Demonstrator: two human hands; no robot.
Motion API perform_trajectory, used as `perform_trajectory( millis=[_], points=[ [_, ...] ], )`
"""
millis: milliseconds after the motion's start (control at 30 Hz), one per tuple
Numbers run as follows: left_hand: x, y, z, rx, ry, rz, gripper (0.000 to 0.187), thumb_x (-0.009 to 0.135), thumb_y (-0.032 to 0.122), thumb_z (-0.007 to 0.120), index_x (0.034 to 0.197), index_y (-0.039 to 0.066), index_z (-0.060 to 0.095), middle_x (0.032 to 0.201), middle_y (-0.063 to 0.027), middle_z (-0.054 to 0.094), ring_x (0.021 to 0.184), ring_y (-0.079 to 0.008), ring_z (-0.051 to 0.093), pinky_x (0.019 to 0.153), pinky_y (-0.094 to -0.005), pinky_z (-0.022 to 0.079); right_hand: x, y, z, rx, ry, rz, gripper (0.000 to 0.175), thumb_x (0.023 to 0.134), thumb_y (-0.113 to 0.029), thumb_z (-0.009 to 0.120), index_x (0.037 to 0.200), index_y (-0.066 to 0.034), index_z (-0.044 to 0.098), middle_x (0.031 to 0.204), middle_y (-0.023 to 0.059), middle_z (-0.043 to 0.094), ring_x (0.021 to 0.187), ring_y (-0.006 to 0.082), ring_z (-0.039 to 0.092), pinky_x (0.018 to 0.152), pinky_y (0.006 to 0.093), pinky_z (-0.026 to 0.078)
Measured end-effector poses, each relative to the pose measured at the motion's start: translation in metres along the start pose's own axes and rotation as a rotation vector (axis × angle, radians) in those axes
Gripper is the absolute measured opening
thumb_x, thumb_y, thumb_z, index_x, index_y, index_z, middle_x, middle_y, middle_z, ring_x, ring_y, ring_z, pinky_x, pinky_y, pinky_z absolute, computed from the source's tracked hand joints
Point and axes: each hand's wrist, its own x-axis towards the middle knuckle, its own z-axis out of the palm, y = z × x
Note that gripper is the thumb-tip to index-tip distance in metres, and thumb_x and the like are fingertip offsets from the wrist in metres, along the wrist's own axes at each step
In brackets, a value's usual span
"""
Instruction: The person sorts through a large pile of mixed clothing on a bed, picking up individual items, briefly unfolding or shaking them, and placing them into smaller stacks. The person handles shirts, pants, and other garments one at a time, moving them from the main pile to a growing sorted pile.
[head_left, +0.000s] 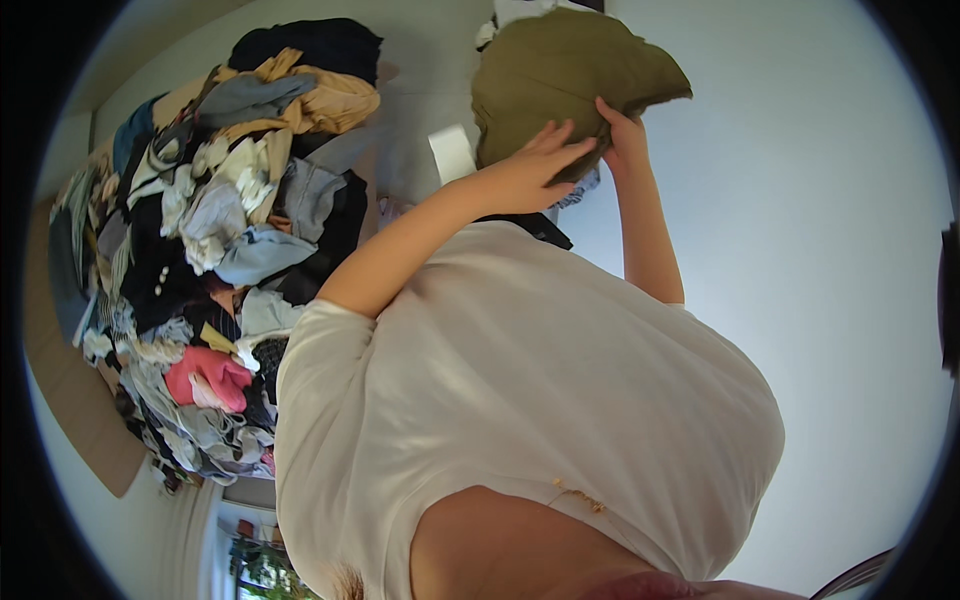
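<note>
An olive-green folded cloth, perhaps a garment (555, 67), is held up at the top, right of centre. My right hand (626, 139) grips its near right edge, with the thumb on top and the other fingers hidden beneath. My left hand (551, 165) lies against its near side, back up, with fingers spread and not closed on it. Just left of the cloth is a white rectangular thing (451, 154), partly behind my left forearm. Below the cloth, patterned blue fabric (581, 191) and a black item (536, 227) show in part.
A large heap of mixed clothes (217, 217) fills the left side, with a pink garment (210, 379) low in it. A dark folded garment (307, 49) lies at its far end. A wooden board (82, 405) borders the heap. A pale wall (810, 225) stands at the right.
</note>
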Motion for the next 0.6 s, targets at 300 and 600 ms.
perform_trajectory(
  millis=[300, 600],
  points=[
    [-0.057, -0.101, -0.014, 0.015, 0.239, -0.336, 0.056, 0.090, 0.017, 0.059, 0.141, 0.010, 0.038, 0.134, -0.0203, 0.045, 0.120, -0.0338, 0.048, 0.090, -0.0359, 0.045, 0.045, 0.025, -0.174, -0.643, 0.408, -0.173, 0.028, 0.087, -0.002, 0.054, 0.114, 0.0042, 0.059, 0.109, 0.0159, 0.065, 0.100, 0.0237, 0.061, 0.089, 0.0342, 0.046],
    [-0.096, -0.175, 0.040, 0.090, 0.201, -0.700, 0.054, 0.089, 0.019, 0.059, 0.137, 0.001, 0.042, 0.124, -0.0241, 0.053, 0.115, -0.0359, 0.051, 0.097, -0.0395, 0.042, 0.131, 0.151, -0.282, -0.982, 0.734, -0.232, 0.047, 0.076, 0.002, 0.044, 0.119, -0.0054, 0.062, 0.110, 0.0179, 0.061, 0.102, 0.0366, 0.058, 0.092, 0.0418, 0.046]
  ],
)
